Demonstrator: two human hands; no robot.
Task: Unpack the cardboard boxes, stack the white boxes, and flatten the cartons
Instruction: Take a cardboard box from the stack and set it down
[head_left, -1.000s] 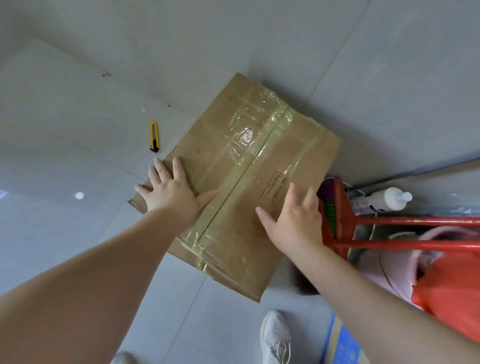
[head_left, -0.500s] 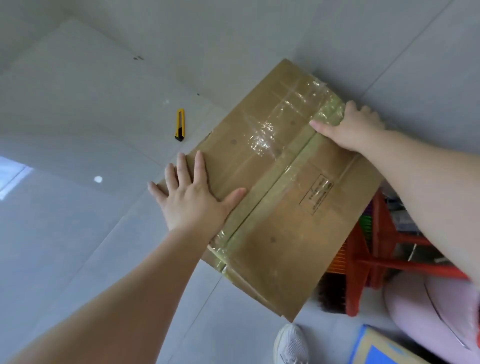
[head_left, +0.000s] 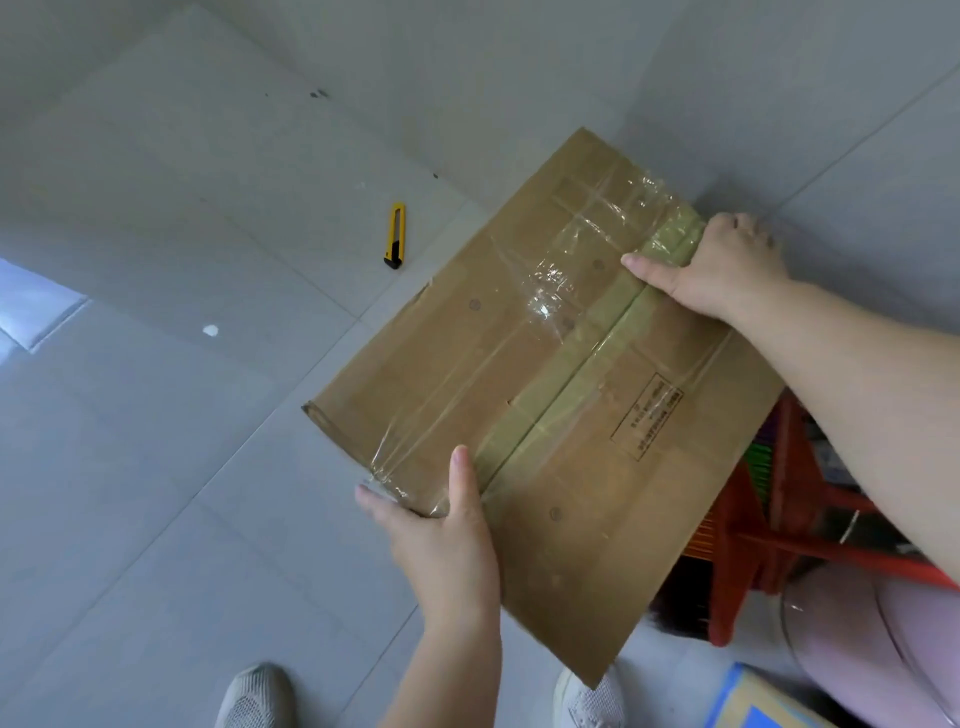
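A brown cardboard carton (head_left: 545, 374) with clear and greenish tape along its middle seam is held above the grey tiled floor, its broad face toward me. My left hand (head_left: 441, 540) grips its near edge, thumb on top beside the seam. My right hand (head_left: 722, 270) grips the far edge at the taped seam, thumb lying over the tape. No white boxes are in view.
A yellow utility knife (head_left: 395, 235) lies on the floor beyond the carton. A red stool or rack (head_left: 779, 525) with colourful items stands at the right, partly behind the carton. A pinkish container (head_left: 883, 639) and a blue-edged box (head_left: 753, 701) sit at bottom right. My shoes (head_left: 254, 696) show below.
My left hand slid from the flat top of the carton to its near edge and took hold. The right hand kept its grip on the far edge.
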